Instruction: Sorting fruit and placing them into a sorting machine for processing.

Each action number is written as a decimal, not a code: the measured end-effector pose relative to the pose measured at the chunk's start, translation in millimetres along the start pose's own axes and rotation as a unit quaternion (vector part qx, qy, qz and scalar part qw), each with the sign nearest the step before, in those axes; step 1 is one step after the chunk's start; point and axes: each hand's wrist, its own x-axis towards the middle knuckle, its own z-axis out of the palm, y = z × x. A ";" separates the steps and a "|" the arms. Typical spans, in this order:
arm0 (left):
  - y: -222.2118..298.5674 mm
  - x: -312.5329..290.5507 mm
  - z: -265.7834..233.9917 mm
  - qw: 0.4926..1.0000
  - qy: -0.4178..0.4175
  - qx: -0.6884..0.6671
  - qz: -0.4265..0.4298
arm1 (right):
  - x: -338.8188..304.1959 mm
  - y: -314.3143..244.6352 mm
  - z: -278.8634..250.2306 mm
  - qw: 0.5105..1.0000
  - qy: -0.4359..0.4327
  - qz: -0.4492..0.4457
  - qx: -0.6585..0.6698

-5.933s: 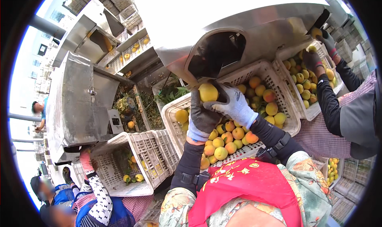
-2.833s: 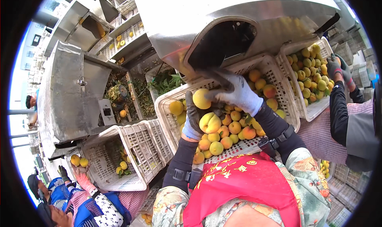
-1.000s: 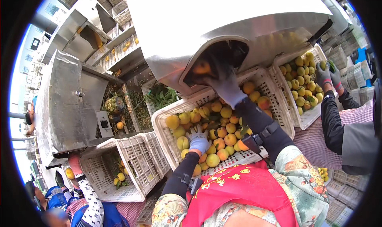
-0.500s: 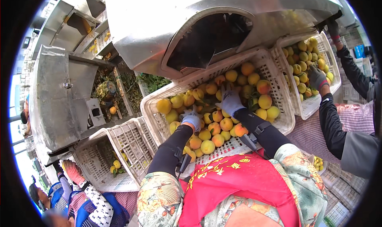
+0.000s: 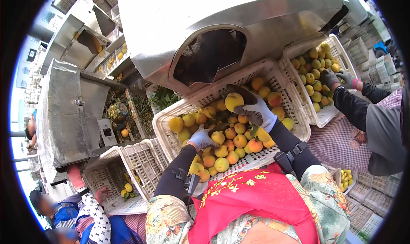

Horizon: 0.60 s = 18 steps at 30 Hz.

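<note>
A white slatted crate (image 5: 294, 99) in front of me holds many yellow and red-blushed peaches (image 5: 230, 133). My right hand (image 5: 261, 111), in a pale glove with a dark grey palm, is closed round a yellow peach (image 5: 234, 101), lifted above the others. Lower on the left, my left hand (image 5: 200, 139), gloved the same way, rests among the peaches at the crate's left side. Its fingertips are partly hidden against the fruit, so its grip is unclear. A few green leaves lie between the peaches.
A metal machine housing with a dark opening (image 5: 209, 56) overhangs the crate's far side. At right, a co-worker's gloved hands (image 5: 341, 79) are at another peach crate (image 5: 337, 113). Left stands a crate (image 5: 128, 207) with few fruits, beside a co-worker's arm (image 5: 92, 210).
My right hand has risen from the pile with a peach in it. My left hand has shifted slightly down and left. The right co-worker now has both hands at their crate.
</note>
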 end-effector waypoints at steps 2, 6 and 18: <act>-0.9 2.0 20.9 0.970 -0.038 -0.237 0.026 | -3.0 -24.6 23.0 0.999 -0.016 -0.006 0.041; -3.5 -3.9 63.8 0.931 0.049 -0.354 0.076 | 16.1 -62.6 65.5 0.994 0.012 -0.113 0.007; 28.5 -31.8 34.3 0.752 0.044 -0.644 0.133 | 68.9 -7.4 54.6 0.787 0.176 -0.281 -0.521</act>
